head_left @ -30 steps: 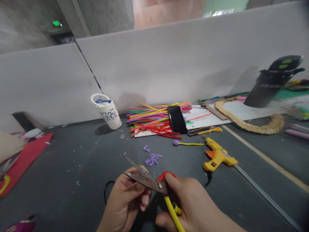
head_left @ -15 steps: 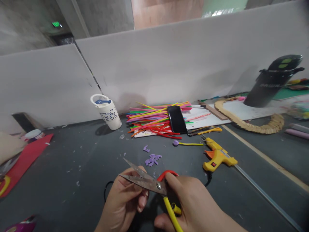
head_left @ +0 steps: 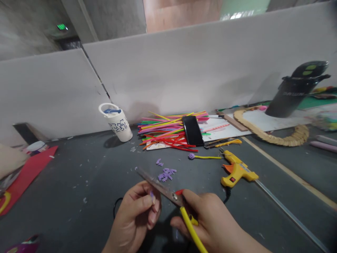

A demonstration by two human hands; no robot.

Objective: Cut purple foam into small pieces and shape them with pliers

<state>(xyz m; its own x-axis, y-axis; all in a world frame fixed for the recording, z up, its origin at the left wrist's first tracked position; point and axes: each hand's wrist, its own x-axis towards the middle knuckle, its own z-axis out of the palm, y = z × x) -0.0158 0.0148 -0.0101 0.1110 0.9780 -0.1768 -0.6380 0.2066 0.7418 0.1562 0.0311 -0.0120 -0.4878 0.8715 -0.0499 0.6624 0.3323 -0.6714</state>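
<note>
My right hand [head_left: 210, 218] is wrapped round the scissors [head_left: 164, 190], which have one red and one yellow handle; their blades are nearly together and point up to the left. My left hand [head_left: 134, 214] pinches a small purple piece [head_left: 151, 195] between thumb and fingers, just beside the blades. Beyond the hands, a small heap of purple cut pieces [head_left: 166, 174] lies on the dark table. Farther back rests a yellow stem with a purple ball [head_left: 191, 156] at its left end.
A yellow glue gun [head_left: 238, 170] with a long glue stick lies at right. Behind are colourful pipe cleaners [head_left: 163, 128] under a black phone [head_left: 193, 130]. A white cup [head_left: 119, 124] stands at back left, a black tumbler [head_left: 292, 93] at back right. Red sheet [head_left: 34, 175] lies left.
The scissor blades have closed and drawn slightly away from my left fingers. The purple piece in my left hand now shows. Objects on the table have stayed in place.
</note>
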